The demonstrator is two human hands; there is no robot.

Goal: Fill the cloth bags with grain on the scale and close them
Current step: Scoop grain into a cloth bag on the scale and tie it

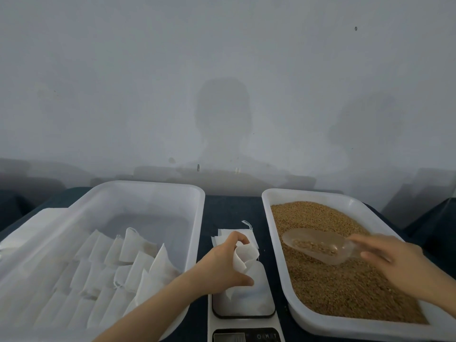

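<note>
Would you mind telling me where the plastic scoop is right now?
In the head view, the scoop is on the right, held by the right hand over the grain tray, just right of the scale.

Smooth, translucent plastic with slight sheen: white rectangular left tub (153, 187), right tub (266, 218), clear scoop (318, 245). Thin matt woven cloth: small white bag (244, 255). Granular, matt: golden-brown grain (345, 287). Glossy smooth platform: white plastic scale (261, 307). Dark matt fabric: counter (229, 208).
</note>
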